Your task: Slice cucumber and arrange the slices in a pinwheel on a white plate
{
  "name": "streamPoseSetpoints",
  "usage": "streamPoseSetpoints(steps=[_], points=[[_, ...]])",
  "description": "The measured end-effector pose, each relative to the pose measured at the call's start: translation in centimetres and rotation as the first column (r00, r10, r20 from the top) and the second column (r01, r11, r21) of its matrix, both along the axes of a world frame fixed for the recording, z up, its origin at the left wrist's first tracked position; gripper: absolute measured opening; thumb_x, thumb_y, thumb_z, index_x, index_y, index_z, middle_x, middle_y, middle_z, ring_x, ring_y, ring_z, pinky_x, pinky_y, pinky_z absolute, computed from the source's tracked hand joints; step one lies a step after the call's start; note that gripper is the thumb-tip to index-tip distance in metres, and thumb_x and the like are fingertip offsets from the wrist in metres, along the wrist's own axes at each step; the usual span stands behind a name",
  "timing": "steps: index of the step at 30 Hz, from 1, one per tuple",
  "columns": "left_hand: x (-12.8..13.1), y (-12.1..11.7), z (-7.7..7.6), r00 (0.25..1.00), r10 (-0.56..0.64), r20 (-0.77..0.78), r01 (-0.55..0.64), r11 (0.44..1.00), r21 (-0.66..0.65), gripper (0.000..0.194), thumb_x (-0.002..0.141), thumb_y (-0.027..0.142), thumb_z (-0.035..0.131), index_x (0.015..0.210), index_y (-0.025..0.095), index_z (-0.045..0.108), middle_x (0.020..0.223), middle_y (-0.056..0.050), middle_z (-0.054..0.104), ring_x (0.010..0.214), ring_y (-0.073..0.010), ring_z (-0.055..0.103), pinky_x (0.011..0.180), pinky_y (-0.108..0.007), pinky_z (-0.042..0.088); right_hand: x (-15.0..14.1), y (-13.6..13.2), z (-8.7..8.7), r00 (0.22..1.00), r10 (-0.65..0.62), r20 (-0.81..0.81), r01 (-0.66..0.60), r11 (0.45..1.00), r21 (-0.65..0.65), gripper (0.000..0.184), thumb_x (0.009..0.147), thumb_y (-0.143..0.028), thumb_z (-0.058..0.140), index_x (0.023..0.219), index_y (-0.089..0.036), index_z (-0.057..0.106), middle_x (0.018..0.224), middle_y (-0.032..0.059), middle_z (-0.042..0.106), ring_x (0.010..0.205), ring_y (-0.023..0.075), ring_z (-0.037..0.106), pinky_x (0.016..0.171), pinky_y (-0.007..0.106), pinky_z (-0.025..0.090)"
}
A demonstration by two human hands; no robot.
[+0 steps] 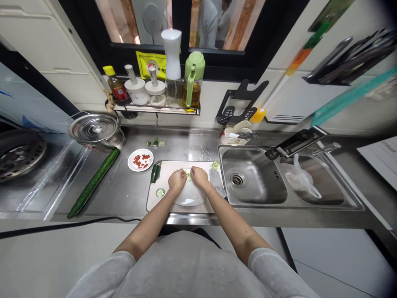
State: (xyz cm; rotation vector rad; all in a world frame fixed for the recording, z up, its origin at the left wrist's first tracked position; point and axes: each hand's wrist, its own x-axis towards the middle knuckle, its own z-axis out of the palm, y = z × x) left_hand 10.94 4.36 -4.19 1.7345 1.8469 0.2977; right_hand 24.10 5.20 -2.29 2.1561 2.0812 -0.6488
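Note:
Over a white plate on the cutting board, my left hand and my right hand meet with fingers pinched together. Between their fingertips are thin cucumber slices, pale with green rims. Both hands appear closed on these slices. A cucumber chunk lies at the board's left edge, with a single round slice below it. More slices rest at the board's top right corner. Right of the plate lies a knife with a broad blade.
A long whole cucumber lies on the steel counter at left, near a lidded pot. A small plate of chopped red pieces stands behind the board. Cucumber scraps lie farther back. The sink is at right; a condiment rack hangs above.

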Motion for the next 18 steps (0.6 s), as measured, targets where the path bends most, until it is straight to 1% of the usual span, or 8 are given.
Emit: streamPoseSetpoints(steps=[3, 7, 11, 13, 16, 18], points=[[0.0, 0.0, -0.2, 0.999, -0.038, -0.035, 0.039, 0.999, 0.02, 0.016, 0.081, 0.024, 0.054, 0.091, 0.027, 0.065, 0.095, -0.001, 0.065, 0.089, -0.0166, 0.059, 0.073, -0.026, 0.041, -0.2, 0.0, 0.0, 1.0, 0.023, 0.022, -0.023, 1.0, 0.009, 0.023, 0.094, -0.025, 0.04, 0.107, -0.02, 0.059, 0.108, 0.0097, 0.065, 0.099, 0.0198, 0.057, 0.074, 0.027, 0.038], [0.1, -0.2, -0.4, 0.997, -0.046, -0.069, 0.048, 0.998, 0.028, 0.015, 0.084, 0.03, 0.052, 0.093, 0.027, 0.064, 0.105, -0.001, 0.06, 0.085, -0.0159, 0.058, 0.073, -0.027, 0.042, -0.4, -0.1, 0.0, 0.996, 0.04, 0.077, -0.043, 0.999, 0.033, 0.023, 0.093, -0.025, 0.042, 0.11, -0.019, 0.057, 0.109, 0.0108, 0.063, 0.103, 0.0217, 0.054, 0.076, 0.028, 0.04], [0.0, -0.5, -0.1, 0.997, -0.036, -0.066, 0.04, 0.998, 0.053, 0.017, 0.084, 0.032, 0.052, 0.098, 0.029, 0.062, 0.105, -0.001, 0.058, 0.084, -0.0153, 0.058, 0.072, -0.027, 0.041, -0.3, -0.4, 0.0, 0.996, -0.005, 0.085, 0.002, 0.999, 0.045, 0.025, 0.093, -0.026, 0.043, 0.113, -0.018, 0.055, 0.112, 0.0113, 0.06, 0.107, 0.0219, 0.051, 0.078, 0.028, 0.04], [-0.1, -0.5, 0.1, 0.998, -0.028, -0.052, 0.032, 0.997, 0.072, 0.018, 0.085, 0.034, 0.052, 0.099, 0.029, 0.061, 0.103, 0.0, 0.058, 0.085, -0.015, 0.057, 0.071, -0.026, 0.04, -0.1, -0.7, 0.1, 0.997, -0.037, 0.065, 0.032, 0.997, 0.076, 0.024, 0.094, -0.027, 0.041, 0.112, -0.019, 0.055, 0.113, 0.0108, 0.059, 0.106, 0.0214, 0.05, 0.078, 0.028, 0.039], [0.0, -0.4, 0.3, 0.999, -0.038, -0.031, 0.04, 0.996, 0.083, 0.017, 0.087, 0.038, 0.051, 0.094, 0.027, 0.062, 0.1, 0.0, 0.058, 0.085, -0.0145, 0.057, 0.07, -0.025, 0.039, 0.4, -1.5, 0.2, 0.996, -0.084, 0.031, 0.08, 0.99, 0.115, 0.025, 0.095, -0.029, 0.038, 0.11, -0.02, 0.056, 0.112, 0.0094, 0.059, 0.104, 0.0203, 0.051, 0.077, 0.027, 0.039], [0.1, -0.1, 0.4, 0.998, -0.052, -0.026, 0.054, 0.996, 0.075, 0.018, 0.087, 0.04, 0.052, 0.091, 0.027, 0.062, 0.1, 0.0, 0.058, 0.084, -0.0141, 0.057, 0.07, -0.025, 0.038, 0.7, -2.0, 0.2, 0.994, -0.106, 0.019, 0.103, 0.989, 0.109, 0.025, 0.095, -0.03, 0.038, 0.109, -0.02, 0.057, 0.11, 0.0087, 0.06, 0.101, 0.0197, 0.053, 0.075, 0.027, 0.038]])
